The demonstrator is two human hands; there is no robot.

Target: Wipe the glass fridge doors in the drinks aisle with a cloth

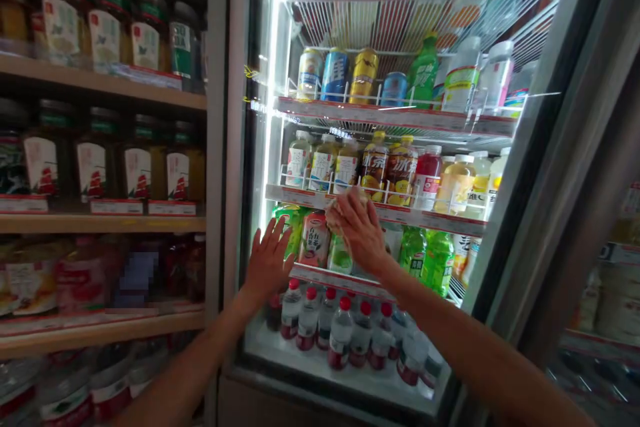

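Left hand: the left hand (269, 257) is open, fingers spread and palm toward the glass cooler door (545, 140), at its lower left; it grips nothing. The flat palm looks suited to steadying the body, though whether it touches the glass is unclear.
Right hand: the right hand (357, 220) lies over a crumpled cloth (334, 213), fingers close together and slightly bent, so the cloth seems trapped between hand and glass, not pinched.
Cloth: at mid-height on the door, bunched, probably to keep fabric under the fingers; most is covered by the hand, its far edge and the thumb's hold hard to read.
Iced tea bottles: behind the door, just above the right hand, the iced tea bottles (375, 163) stand label outward, presumably for reading, with wire guards likely stopping them tipping.
Red-capped bottles: low behind the door, the red-capped bottles (341, 333) cluster upright; the rear ones are partly hidden.
Top row: cut off above the door's visible part.
Left shelves: beside the door, amber bottles (143, 163) face outward; a pixelated patch (137, 277) hides something lower.
Glass: reflections blur small lettering.
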